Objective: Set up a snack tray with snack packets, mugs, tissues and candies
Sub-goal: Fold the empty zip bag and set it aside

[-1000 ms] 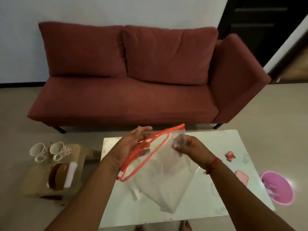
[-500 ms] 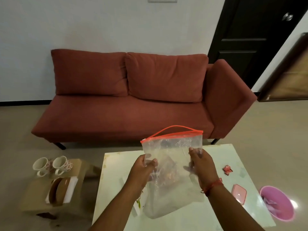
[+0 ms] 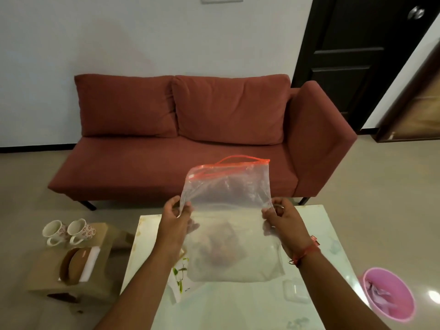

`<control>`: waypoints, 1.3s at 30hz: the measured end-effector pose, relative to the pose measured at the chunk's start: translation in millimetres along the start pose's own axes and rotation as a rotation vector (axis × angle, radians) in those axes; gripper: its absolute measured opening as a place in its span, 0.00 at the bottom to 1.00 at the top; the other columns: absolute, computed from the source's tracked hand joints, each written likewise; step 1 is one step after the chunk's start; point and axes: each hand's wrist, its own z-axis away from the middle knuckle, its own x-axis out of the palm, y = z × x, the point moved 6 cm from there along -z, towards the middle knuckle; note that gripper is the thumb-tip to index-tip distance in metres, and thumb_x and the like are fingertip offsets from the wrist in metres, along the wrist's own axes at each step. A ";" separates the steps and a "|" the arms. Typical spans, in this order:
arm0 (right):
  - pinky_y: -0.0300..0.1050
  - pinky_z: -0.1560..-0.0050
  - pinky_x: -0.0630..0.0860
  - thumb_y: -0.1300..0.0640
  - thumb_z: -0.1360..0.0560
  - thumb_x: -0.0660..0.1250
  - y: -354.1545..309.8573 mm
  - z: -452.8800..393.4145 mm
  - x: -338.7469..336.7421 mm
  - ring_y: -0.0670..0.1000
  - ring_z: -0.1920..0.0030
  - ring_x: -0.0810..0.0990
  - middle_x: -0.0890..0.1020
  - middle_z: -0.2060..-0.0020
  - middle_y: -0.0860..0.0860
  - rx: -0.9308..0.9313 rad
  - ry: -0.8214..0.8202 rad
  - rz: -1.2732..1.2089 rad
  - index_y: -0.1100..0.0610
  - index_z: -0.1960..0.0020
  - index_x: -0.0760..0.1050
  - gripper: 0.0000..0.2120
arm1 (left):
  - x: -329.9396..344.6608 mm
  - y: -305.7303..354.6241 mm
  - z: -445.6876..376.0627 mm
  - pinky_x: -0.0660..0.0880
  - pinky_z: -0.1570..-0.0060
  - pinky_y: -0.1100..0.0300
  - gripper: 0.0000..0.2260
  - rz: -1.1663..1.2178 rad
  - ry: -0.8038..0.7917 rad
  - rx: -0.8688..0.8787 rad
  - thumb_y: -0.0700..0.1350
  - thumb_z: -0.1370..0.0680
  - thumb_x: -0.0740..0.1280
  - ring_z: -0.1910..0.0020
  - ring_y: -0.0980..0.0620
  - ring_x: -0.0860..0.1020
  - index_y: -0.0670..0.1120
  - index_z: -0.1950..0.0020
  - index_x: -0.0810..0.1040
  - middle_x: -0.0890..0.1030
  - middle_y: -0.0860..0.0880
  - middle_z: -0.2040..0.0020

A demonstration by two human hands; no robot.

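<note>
I hold a clear zip bag (image 3: 228, 222) with a red zip strip upright over the white table (image 3: 250, 306). My left hand (image 3: 176, 222) pinches its left edge and my right hand (image 3: 281, 220) pinches its right edge. The zip top is open and small reddish things show blurred through the plastic. Two floral mugs (image 3: 69, 231) lie on their sides on a low cardboard box (image 3: 47, 277) at the left, beside a brown tray (image 3: 72, 264) and white tissues (image 3: 91, 260). A red candy (image 3: 314, 239) peeks out by my right wrist.
A red sofa (image 3: 190, 144) stands behind the table. On the floor at the right sits a pink bin (image 3: 390, 294). A packet with a leaf print (image 3: 179, 279) lies on the table under the bag. A dark door (image 3: 357, 55) is at the back right.
The bag went from tilted, held near its open mouth, to upright and spread wide, both hands now pinching its side edges. The view has lifted toward the sofa and wall.
</note>
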 end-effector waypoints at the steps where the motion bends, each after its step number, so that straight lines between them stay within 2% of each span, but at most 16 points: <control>1: 0.46 0.68 0.77 0.62 0.23 0.67 0.2 -1.2 -5.8 0.52 0.71 0.77 0.80 0.61 0.58 0.005 0.013 -0.034 0.58 0.46 0.72 0.07 | 11.6 -7.1 4.1 0.80 0.48 0.51 0.23 0.099 -0.059 -0.075 0.49 0.21 0.67 0.53 0.49 0.81 0.52 0.28 0.65 0.78 0.47 0.44; 4: 0.49 0.63 0.80 0.61 0.23 0.67 1.1 -3.0 -25.5 0.55 0.66 0.82 0.82 0.55 0.58 0.016 0.060 -0.064 0.57 0.42 0.68 0.12 | 36.8 -23.2 12.9 0.79 0.44 0.51 0.31 0.108 -0.149 -0.101 0.46 0.24 0.72 0.44 0.44 0.80 0.59 0.26 0.61 0.76 0.45 0.39; 7: 0.47 0.50 0.81 0.62 0.24 0.68 2.4 -3.4 -40.9 0.54 0.55 0.85 0.81 0.49 0.52 -0.018 0.000 0.057 0.48 0.34 0.65 0.23 | 46.8 -25.3 17.1 0.79 0.43 0.52 0.20 -0.092 -0.094 -0.018 0.45 0.23 0.71 0.43 0.47 0.79 0.62 0.34 0.73 0.77 0.49 0.38; 10: 0.40 0.46 0.78 0.67 0.26 0.68 1.4 -2.6 -46.6 0.44 0.55 0.82 0.80 0.53 0.51 -0.101 -0.187 0.290 0.41 0.31 0.67 0.31 | 51.8 -24.5 20.4 0.76 0.43 0.55 0.16 -0.240 -0.068 0.044 0.42 0.23 0.69 0.39 0.49 0.77 0.62 0.42 0.78 0.79 0.50 0.40; 13: 0.30 0.52 0.72 0.66 0.27 0.70 -0.7 -6.0 -51.0 0.41 0.60 0.76 0.76 0.62 0.48 -0.205 -0.197 0.577 0.45 0.35 0.74 0.25 | 51.6 -16.4 23.3 0.73 0.43 0.57 0.16 -0.400 -0.068 0.087 0.44 0.22 0.69 0.45 0.54 0.77 0.56 0.36 0.75 0.79 0.50 0.44; 16: 0.25 0.58 0.68 0.65 0.26 0.70 -4.0 -9.7 -51.1 0.43 0.63 0.74 0.73 0.64 0.47 -0.297 -0.101 0.759 0.55 0.45 0.80 0.11 | 50.4 -12.2 18.7 0.71 0.49 0.60 0.18 -0.567 -0.083 0.151 0.45 0.22 0.69 0.53 0.53 0.76 0.52 0.33 0.73 0.77 0.48 0.49; 18: 0.30 0.57 0.68 0.61 0.24 0.69 -5.3 -11.8 -49.9 0.48 0.59 0.76 0.74 0.60 0.49 -0.332 -0.057 0.871 0.58 0.50 0.81 0.04 | 49.3 -7.9 14.2 0.70 0.57 0.62 0.11 -0.696 -0.036 0.259 0.47 0.23 0.69 0.54 0.51 0.75 0.50 0.40 0.78 0.75 0.50 0.52; 20: 0.39 0.55 0.70 0.58 0.24 0.69 -7.0 -13.7 -53.4 0.51 0.57 0.76 0.74 0.57 0.51 -0.343 -0.012 0.859 0.57 0.54 0.80 0.03 | 48.2 -0.6 10.6 0.70 0.58 0.60 0.05 -0.772 0.043 0.374 0.48 0.23 0.70 0.54 0.49 0.75 0.48 0.51 0.80 0.72 0.51 0.53; 23: 0.44 0.53 0.72 0.56 0.22 0.66 -6.2 -16.5 -60.9 0.51 0.54 0.77 0.76 0.54 0.54 -0.215 0.007 0.530 0.56 0.56 0.76 0.05 | 50.6 5.5 7.6 0.70 0.54 0.60 0.08 -0.702 0.096 0.370 0.50 0.23 0.69 0.53 0.51 0.74 0.47 0.54 0.76 0.71 0.50 0.49; 27: 0.48 0.56 0.77 0.56 0.19 0.60 -8.2 -15.2 -50.0 0.56 0.59 0.83 0.80 0.63 0.54 -0.087 0.004 0.119 0.61 0.54 0.71 0.09 | 61.6 0.0 8.8 0.70 0.62 0.58 0.08 -0.451 0.075 0.162 0.51 0.19 0.63 0.59 0.51 0.74 0.48 0.53 0.73 0.77 0.48 0.57; 29: 0.45 0.63 0.80 0.59 0.19 0.60 -13.9 -17.3 -47.7 0.53 0.66 0.82 0.76 0.66 0.52 -0.101 0.053 0.140 0.61 0.54 0.71 0.07 | 63.6 2.0 7.0 0.72 0.63 0.57 0.06 -0.381 0.105 0.169 0.50 0.19 0.63 0.60 0.50 0.75 0.49 0.54 0.71 0.78 0.47 0.58; 31: 0.34 0.68 0.77 0.60 0.19 0.61 -21.4 -20.0 -48.7 0.48 0.69 0.78 0.75 0.68 0.50 -0.157 0.127 0.276 0.59 0.55 0.71 0.06 | 65.3 9.7 4.6 0.72 0.65 0.60 0.04 -0.373 0.130 0.208 0.49 0.19 0.63 0.61 0.51 0.75 0.50 0.51 0.71 0.77 0.49 0.57; 32: 0.29 0.68 0.73 0.60 0.20 0.61 -24.5 -21.2 -49.6 0.47 0.68 0.76 0.75 0.68 0.48 -0.190 0.167 0.334 0.58 0.55 0.72 0.05 | 66.2 14.6 3.3 0.71 0.65 0.62 0.04 -0.365 0.141 0.234 0.48 0.20 0.64 0.61 0.53 0.75 0.49 0.50 0.71 0.77 0.50 0.57; 34: 0.27 0.67 0.70 0.61 0.21 0.62 -23.8 -25.1 -51.0 0.47 0.65 0.74 0.76 0.66 0.47 -0.196 0.211 0.368 0.57 0.54 0.73 0.04 | 67.5 23.5 1.8 0.71 0.63 0.64 0.05 -0.334 0.152 0.280 0.47 0.20 0.65 0.58 0.56 0.75 0.49 0.47 0.73 0.77 0.52 0.53; 37: 0.37 0.54 0.76 0.61 0.23 0.65 -22.7 -34.5 -50.0 0.51 0.54 0.80 0.80 0.57 0.47 -0.140 0.102 0.433 0.53 0.51 0.76 0.03 | 69.2 30.2 -3.9 0.71 0.60 0.66 0.05 -0.388 0.080 0.304 0.47 0.20 0.66 0.55 0.59 0.75 0.52 0.45 0.73 0.77 0.56 0.52; 39: 0.41 0.43 0.75 0.56 0.24 0.69 -37.2 -37.1 -44.9 0.47 0.45 0.78 0.79 0.45 0.47 -0.239 -0.051 0.619 0.50 0.43 0.76 0.10 | 76.0 35.3 -7.6 0.71 0.62 0.64 0.05 -0.455 -0.058 0.311 0.47 0.20 0.66 0.58 0.59 0.76 0.54 0.46 0.73 0.78 0.57 0.51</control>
